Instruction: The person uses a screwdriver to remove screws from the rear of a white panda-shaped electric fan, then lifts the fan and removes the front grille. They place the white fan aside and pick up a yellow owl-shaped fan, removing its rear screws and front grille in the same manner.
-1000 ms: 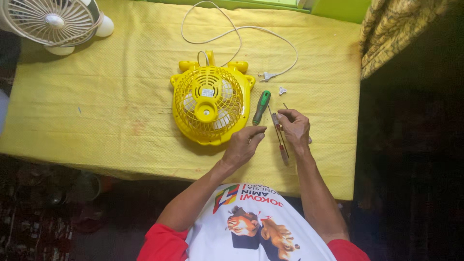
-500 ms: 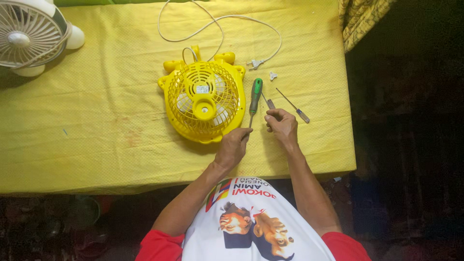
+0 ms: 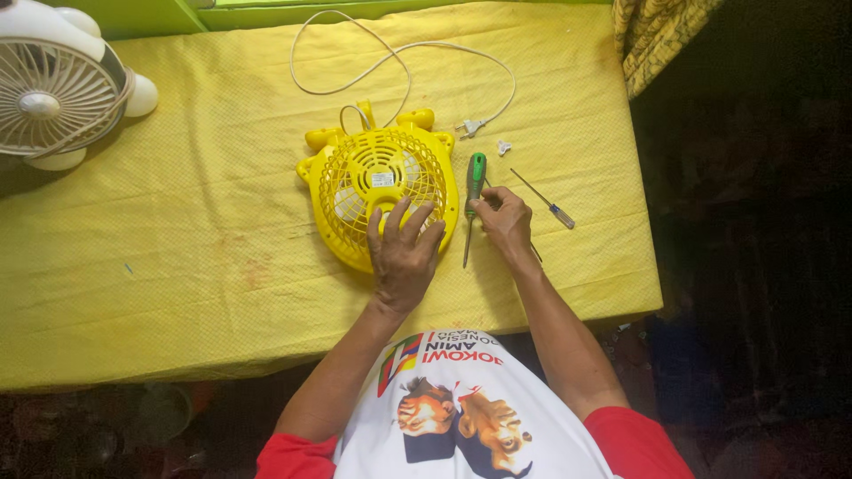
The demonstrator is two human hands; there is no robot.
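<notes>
A yellow table fan (image 3: 355,177) lies grille-up on the yellow cloth. My left hand (image 3: 404,248) rests flat on the lower part of its grille, fingers spread. A green-handled screwdriver (image 3: 477,176) lies just right of the fan. My right hand (image 3: 506,220) sits beside it, fingers curled over a thin screwdriver (image 3: 535,255) whose ends stick out from under the hand. Its fingertips touch the base of the green handle.
A small screwdriver with a clear handle (image 3: 546,202) and a small white part (image 3: 503,147) lie right of my hand. The fan's white cord loops back to its plug (image 3: 470,127). A white fan (image 3: 44,93) stands at the far left; patterned fabric (image 3: 657,35) hangs at the right edge.
My left hand left the tip of the green screwdriver and moved up onto the fan's grille, opening flat. My right hand shifted slightly left toward the green handle.
</notes>
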